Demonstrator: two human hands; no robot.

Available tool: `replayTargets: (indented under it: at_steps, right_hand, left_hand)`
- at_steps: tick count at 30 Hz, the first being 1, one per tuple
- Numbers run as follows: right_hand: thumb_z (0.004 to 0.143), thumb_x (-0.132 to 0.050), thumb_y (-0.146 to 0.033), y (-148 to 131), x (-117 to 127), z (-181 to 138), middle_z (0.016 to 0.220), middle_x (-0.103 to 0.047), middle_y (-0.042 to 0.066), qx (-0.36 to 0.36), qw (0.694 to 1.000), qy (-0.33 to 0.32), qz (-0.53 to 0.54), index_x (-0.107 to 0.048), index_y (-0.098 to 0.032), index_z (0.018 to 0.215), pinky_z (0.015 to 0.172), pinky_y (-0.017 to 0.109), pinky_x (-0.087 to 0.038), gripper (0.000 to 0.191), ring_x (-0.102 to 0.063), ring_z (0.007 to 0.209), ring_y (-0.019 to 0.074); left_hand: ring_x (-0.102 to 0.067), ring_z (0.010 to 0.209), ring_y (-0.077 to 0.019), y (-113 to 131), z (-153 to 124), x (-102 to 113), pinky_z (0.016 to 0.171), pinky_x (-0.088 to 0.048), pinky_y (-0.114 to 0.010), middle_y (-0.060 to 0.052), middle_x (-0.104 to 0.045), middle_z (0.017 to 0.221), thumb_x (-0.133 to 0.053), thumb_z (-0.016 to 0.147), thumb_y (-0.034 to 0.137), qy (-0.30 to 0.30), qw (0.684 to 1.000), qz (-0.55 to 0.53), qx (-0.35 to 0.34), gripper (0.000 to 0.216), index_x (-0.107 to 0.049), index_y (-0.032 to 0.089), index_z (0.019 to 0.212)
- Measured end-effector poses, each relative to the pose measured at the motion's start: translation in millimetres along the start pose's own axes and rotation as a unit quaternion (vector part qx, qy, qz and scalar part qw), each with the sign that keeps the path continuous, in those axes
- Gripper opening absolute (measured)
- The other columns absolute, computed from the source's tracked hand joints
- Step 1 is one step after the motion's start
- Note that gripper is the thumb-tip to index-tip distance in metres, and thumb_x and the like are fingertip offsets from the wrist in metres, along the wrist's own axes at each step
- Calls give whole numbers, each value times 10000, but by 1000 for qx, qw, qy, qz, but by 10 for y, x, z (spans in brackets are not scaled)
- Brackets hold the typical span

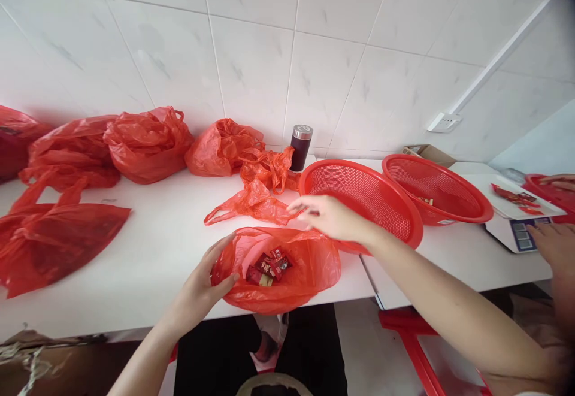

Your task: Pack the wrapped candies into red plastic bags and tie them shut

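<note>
My left hand (207,279) grips the left rim of an open red plastic bag (309,267) at the table's front edge. Several small red wrapped packets (268,266) lie inside the bag. My right hand (327,216) hovers over the bag's far rim with fingers stretched toward the left and nothing visible in them. It sits just in front of a red mesh basket (368,195).
A second red basket (438,189) overlaps the first. Filled and flat red bags (148,141) line the wall and left side. A dark flask (300,146) stands at the back. Another person's hands (554,243) work by a scale (521,228) at right.
</note>
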State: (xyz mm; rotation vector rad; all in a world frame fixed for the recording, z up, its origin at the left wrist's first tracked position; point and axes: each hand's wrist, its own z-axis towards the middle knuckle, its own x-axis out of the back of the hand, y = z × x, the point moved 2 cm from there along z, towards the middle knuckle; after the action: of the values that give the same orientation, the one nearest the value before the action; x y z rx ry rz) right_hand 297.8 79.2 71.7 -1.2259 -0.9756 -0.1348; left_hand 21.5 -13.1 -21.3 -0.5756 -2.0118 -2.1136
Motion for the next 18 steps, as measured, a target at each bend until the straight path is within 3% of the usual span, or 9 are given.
replayTargets:
  at_steps: [2,5,7,10,14,18]
  right_hand:
    - [911,-512,-252,258,276,5,1248,-618,56,-51,995,47,-68,-585,-274,1216,897,356,-492,314,-621,1061,209]
    - [840,-610,-292,815,575,-78,1417,-466,105,-221,950,-2,-220,-419,-298,1396,945,395,-455,589,-546,1186,286]
    - [743,-695,-260,1157,641,-185,1348,-511,168,-289,925,-56,-243,-424,-237,1396,860,412,-491,708,-598,1092,325]
    - [680,-704,-196,1468,598,-316,1091,-652,129,-312,915,-116,-229,-551,-207,1225,733,365,-514,565,-667,874,275]
    - [700,-688,-231,1495,535,-268,909,-681,68,-297,918,-151,-216,-581,-217,1093,631,301,-491,408,-656,709,205]
    - [756,-660,-356,1278,450,-46,1038,-653,101,-246,935,-127,-222,-541,-233,1222,672,312,-481,497,-647,802,222]
  left_hand:
    - [-303,1411,-267,10,-79,1,1132,-315,-420,-45,-320,1549,-563,875,376,10,1000,22,-5,605,-377,324,1449]
    - [-463,1286,-252,4,-218,0,980,-486,-362,-30,-274,1556,-514,905,419,20,999,25,29,557,-363,387,1440]
    - [-559,1154,-215,-9,-299,2,913,-525,-330,-19,-268,1549,-500,913,441,27,999,15,45,528,-370,412,1424]
    - [-585,1098,-198,-36,-371,9,888,-536,-313,-6,-284,1534,-506,909,460,36,998,4,50,506,-394,423,1401]
    - [-583,1115,-220,-69,-396,26,868,-541,-319,-29,-366,1491,-523,892,483,61,996,0,68,538,-386,397,1405]
    - [-603,1086,-230,-36,-406,37,854,-541,-330,-64,-447,1439,-539,870,512,94,992,-9,82,580,-392,353,1408]
